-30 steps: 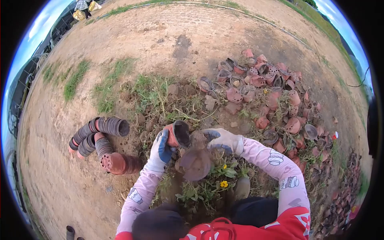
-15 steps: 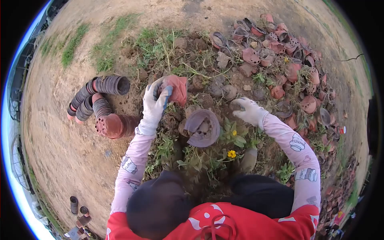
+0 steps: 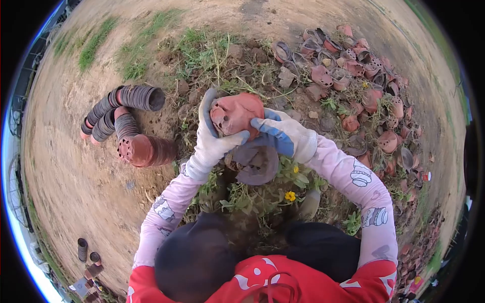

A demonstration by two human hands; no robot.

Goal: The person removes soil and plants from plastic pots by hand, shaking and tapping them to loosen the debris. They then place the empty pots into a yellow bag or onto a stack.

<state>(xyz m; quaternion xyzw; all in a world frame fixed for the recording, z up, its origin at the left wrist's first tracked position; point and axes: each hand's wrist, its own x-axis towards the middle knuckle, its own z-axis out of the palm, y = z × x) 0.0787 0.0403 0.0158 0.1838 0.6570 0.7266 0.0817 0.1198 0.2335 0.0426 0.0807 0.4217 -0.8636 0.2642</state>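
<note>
Between my gloved hands is a crumpled reddish-brown plastic plant pot (image 3: 237, 112), its holed base turned partly toward me. My left hand (image 3: 209, 139) grips its left and lower side, fingers wrapped round it. On the pot's right side my right hand (image 3: 285, 134) presses with its blue-coated fingers. Just below them a greyish-purple pot (image 3: 257, 166) with a torn side sits on the weeds, partly covered by my hands. Yellow flowers (image 3: 290, 196) grow beside it.
Nested stacks of dark pots (image 3: 136, 97) and reddish pots (image 3: 146, 150) lie on the soil at left. A large heap of crushed pots (image 3: 371, 96) spreads at right. Uprooted weeds (image 3: 202, 55) and clods lie ahead. Smaller pots (image 3: 82, 250) stand at lower left.
My right hand has moved left from the weeds onto the reddish pot. The pot has moved slightly right and turned, so its holed base now shows.
</note>
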